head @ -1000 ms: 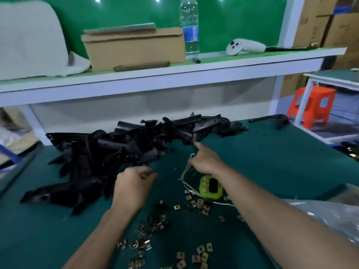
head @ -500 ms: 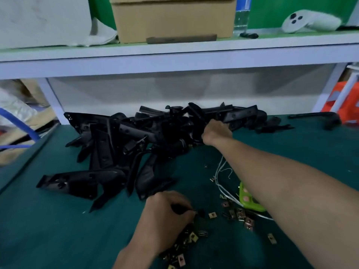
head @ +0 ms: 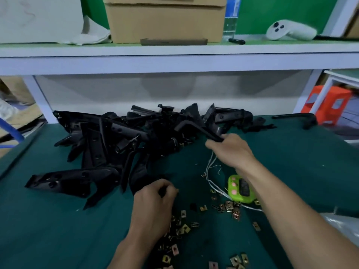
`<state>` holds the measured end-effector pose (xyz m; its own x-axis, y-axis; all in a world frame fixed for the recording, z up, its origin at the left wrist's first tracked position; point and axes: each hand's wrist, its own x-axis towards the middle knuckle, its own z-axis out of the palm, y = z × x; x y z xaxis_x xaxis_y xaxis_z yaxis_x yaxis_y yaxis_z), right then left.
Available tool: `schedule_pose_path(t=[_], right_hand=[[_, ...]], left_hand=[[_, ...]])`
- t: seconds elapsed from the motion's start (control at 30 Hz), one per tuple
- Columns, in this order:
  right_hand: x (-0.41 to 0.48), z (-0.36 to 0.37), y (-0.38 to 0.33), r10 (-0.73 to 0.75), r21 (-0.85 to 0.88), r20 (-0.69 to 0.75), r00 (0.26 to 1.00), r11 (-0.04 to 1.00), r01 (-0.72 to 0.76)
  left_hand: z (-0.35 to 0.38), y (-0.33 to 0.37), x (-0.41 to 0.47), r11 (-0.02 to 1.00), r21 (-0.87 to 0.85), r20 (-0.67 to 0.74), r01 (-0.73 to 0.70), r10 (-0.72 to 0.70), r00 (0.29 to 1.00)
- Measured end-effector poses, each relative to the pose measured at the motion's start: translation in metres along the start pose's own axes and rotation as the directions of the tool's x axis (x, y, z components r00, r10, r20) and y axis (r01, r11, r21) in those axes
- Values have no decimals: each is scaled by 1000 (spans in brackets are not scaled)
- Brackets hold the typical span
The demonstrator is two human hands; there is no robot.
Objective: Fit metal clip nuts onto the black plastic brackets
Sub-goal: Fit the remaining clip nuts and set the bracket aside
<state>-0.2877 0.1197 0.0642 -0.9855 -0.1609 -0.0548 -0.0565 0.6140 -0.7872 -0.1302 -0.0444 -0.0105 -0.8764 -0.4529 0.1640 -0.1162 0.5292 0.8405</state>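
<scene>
Nuts (head: 182,228) are lying scattered before the pile (head: 108,144). Right hand (head: 231,150) is clasping its grip round a bracket (head: 194,126) at the pile's right edge. The left hand (head: 155,200) is curling its grip over the nuts; I cannot tell whether it is pinching anything.

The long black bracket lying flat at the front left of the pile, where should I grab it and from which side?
Grip the long bracket near its left end, fingers across its width. Best come from the left front: that end lies flat on the green mat, clear of the pile, while its right end runs in among other brackets.
</scene>
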Motion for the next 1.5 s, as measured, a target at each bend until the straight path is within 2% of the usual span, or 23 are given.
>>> schedule_pose_path(t=[0.1, 0.13, 0.2, 0.27, 0.33, 0.37, 0.43, 0.5, 0.57, 0.6, 0.73, 0.83, 0.93, 1.03, 1.2, 1.3, 1.5], right_hand=[[-49, -7, 10, -13, 255, 174, 985, 966, -32], [-65, -7, 16, -34, 321, 188, 982, 947, -28], [-89, -3, 30, -54, 449, 90, 994, 893, 8], [-107, 2, 41, -12, 570, -52, 999, 821, 40], [-119, 0, 49, 14, 676, -80, 997, 736, 44], [-123, -2, 52, -14, 692, -37, 999, 721, 36], [-129, -5, 56, -107, 635, 117, 987, 773, 8], [-133, -5, 59, -115, 465, 214, 970, 885, 3], [-134, -1, 61, -64, 157, 171, 983, 987, 36], [-134, 0, 62, -66, -9, 135, 989, 998, 68], [-138, 6, 66, -175, -434, 23, 984, 885, 167], [-143, 10, 63, -275, -597, -16, 961, 774, 212], [-144, 15, 60, -344, -619, -39, 938, 745, 248], [-142, 21, 65, -362, -648, -20, 932, 715, 264], [-138, 27, 68, -357, -526, -37, 934, 801, 285], [-138, 28, 70, -351, -484, -15, 936, 822, 300], [-134, 31, 74, -350, -505, -22, 936, 812, 292]], left_hand=[[-1, 2, -2, 999, 51, -11, 7, -6, 1000], [-2, 3, -3, 997, 75, -1, -5, 5, 1000], [-4, 4, -3, 986, 156, 46, -50, 43, 998], [-7, 6, -5, 959, 267, 118, -94, 64, 991], [-14, 7, -7, 938, 325, 186, -119, 60, 981], [-18, 7, -8, 934, 334, 227, -126, 50, 973], [-24, 6, -13, 921, 351, 345, -170, 42, 938], [-24, 3, -21, 909, 358, 402, -211, 54, 914], [-21, 0, -26, 923, 330, 331, -197, 82, 940], [-19, -1, -27, 932, 314, 292, -183, 88, 952], [-13, -6, -30, 938, 287, 251, -194, 122, 960], [-7, -7, -34, 933, 280, 198, -224, 173, 965], [-7, -7, -35, 954, 235, 126, -189, 163, 979], [-9, -7, -35, 921, 313, 99, -231, 211, 973], [-5, 0, -39, 863, 349, 212, -365, 306, 928], [-8, 4, -43, 837, 374, 207, -399, 344, 916], [-11, 5, -44, 836, 397, 304, -378, 268, 914]])
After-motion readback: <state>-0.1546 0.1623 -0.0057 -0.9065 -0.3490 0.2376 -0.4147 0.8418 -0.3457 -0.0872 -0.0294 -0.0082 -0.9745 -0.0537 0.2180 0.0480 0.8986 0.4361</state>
